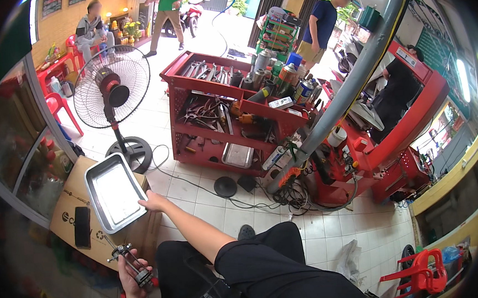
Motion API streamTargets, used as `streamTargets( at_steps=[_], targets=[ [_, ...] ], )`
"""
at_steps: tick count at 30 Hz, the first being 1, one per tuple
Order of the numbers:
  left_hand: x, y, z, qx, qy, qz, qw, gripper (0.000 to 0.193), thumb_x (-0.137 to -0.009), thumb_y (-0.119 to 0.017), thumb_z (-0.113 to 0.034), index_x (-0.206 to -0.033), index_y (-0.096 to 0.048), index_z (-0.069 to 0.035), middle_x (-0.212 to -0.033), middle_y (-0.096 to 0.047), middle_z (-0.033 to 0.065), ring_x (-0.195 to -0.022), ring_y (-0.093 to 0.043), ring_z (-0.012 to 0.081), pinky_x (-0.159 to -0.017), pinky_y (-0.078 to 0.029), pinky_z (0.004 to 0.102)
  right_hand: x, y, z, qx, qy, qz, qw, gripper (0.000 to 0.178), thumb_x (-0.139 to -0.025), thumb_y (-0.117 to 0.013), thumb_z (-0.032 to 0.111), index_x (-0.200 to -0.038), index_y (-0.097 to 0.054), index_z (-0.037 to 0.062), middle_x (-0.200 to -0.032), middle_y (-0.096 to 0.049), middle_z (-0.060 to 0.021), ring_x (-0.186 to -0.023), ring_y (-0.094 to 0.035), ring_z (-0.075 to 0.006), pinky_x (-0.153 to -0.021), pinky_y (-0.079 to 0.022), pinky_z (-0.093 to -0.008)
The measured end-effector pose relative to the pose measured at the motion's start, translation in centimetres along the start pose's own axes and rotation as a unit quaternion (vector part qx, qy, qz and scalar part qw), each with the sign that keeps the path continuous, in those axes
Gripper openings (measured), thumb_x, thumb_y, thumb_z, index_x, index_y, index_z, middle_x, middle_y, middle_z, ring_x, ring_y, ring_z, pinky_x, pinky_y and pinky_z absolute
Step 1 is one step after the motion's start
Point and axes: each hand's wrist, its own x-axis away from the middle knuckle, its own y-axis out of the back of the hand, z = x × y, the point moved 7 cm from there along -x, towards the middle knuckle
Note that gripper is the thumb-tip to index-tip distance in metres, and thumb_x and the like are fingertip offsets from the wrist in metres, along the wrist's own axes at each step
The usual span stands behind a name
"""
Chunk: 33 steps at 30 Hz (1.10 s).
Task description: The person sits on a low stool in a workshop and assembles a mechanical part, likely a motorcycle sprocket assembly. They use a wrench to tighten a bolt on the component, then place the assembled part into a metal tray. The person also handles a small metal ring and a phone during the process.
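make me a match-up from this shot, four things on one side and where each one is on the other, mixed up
Things:
1. metal tray
2. dark phone
3. small metal tool
4. standing fan

Places:
A. held in the left hand
B. on the tiled floor beside the red tool cart
C. flat on the cardboard box, left of the tray
D. on the box, right hand at its edge

Pairs: 1-D, 2-C, 3-A, 4-B

White tiled floor (pixel 334 236), red tool cart (pixel 231 122)
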Motion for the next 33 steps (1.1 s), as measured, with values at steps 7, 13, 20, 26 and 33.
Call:
streamTargets(
  at_steps=[7,13,20,26,33],
  targets=[
    [1.2,-3.1,-1.0,0.078,-0.018,0.031,0.996,0.036,-0.09,-0.044,-0.039,-0.104,-0.049,-0.006,-0.085,-0.051,0.0062,-0.062,-0.052,0.0149,-0.053,-0.048,0.0305,5.1,3.4,-1.3,0.05,0.102,-0.091,0.989,0.04,-0.085,-0.048,0.038,-0.102,-0.058,0.0034,-0.107,-0.058,-0.0195,-0.099,-0.054,-0.0349,-0.086,-0.041,-0.0393],
    [-3.9,-8.7,4.5,-0.048,0.059,0.106,0.992,0.037,-0.088,-0.047,-0.041,-0.103,-0.049,-0.007,-0.074,-0.058,0.009,-0.06,-0.06,0.0194,-0.056,-0.051,0.0312,13.3,5.2,-15.8,0.09,0.053,-0.122,0.987,0.022,-0.075,-0.063,0.024,-0.08,-0.057,0.0036,-0.062,-0.058,-0.0095,-0.052,-0.056,-0.0201,-0.05,-0.045,-0.0349],
    [-10.0,-17.0,14.2,-0.178,0.167,0.195,0.95,0.048,-0.078,-0.059,-0.048,-0.099,-0.051,-0.006,-0.071,-0.058,0.0083,-0.056,-0.06,0.0167,-0.053,-0.05,0.0289,31.6,-13.8,-23.7,-0.023,-0.297,0.614,0.731,0.076,-0.077,-0.039,0.07,-0.126,-0.045,0.0126,-0.119,-0.054,-0.0143,-0.105,-0.054,-0.0299,-0.089,-0.036,-0.0577],
    [-16.3,-17.0,25.6,-0.096,0.236,0.219,0.942,0.039,-0.082,-0.061,-0.041,-0.095,-0.051,-0.005,-0.064,-0.055,0.0044,-0.051,-0.055,0.0119,-0.048,-0.048,0.0261,34.7,-12.8,-21.3,-0.056,-0.245,0.721,0.646,0.051,-0.076,-0.054,0.045,-0.115,-0.053,0.0121,-0.11,-0.053,-0.002,-0.093,-0.053,-0.0179,-0.069,-0.051,-0.0443],
    [-18.1,-19.0,23.3,-0.144,0.248,0.325,0.901,0.034,-0.083,-0.061,-0.037,-0.09,-0.053,-0.004,-0.062,-0.055,0.002,-0.052,-0.054,0.0088,-0.049,-0.045,0.0228,28.9,-14.4,-21.2,-0.043,-0.217,0.74,0.636,0.049,-0.077,-0.054,0.045,-0.111,-0.055,0.0094,-0.103,-0.055,-0.0073,-0.09,-0.055,-0.0192,-0.074,-0.05,-0.0411]
  ],
)
